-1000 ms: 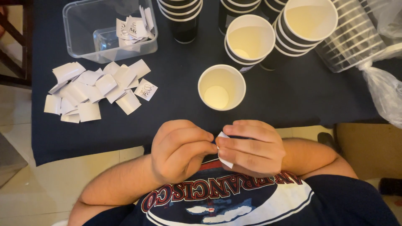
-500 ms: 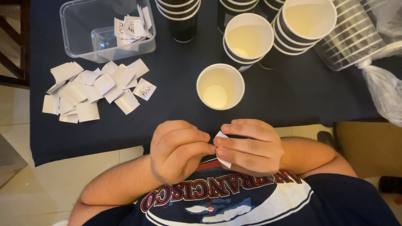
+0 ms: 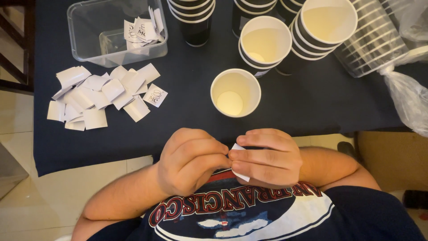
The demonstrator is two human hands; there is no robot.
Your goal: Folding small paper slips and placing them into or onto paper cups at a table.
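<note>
A small white paper slip (image 3: 238, 161) is pinched between the fingertips of the left hand (image 3: 189, 160) and the right hand (image 3: 267, 158), just off the near edge of the table (image 3: 312, 102), above the lap. A single open cup (image 3: 235, 92) stands near that edge. If the pinch is loosened, the slip could probably fall to the floor.

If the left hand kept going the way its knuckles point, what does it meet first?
The left hand points sideways at the right hand; it would meet the small white paper slip pinched between them, already at its fingertips.
</note>
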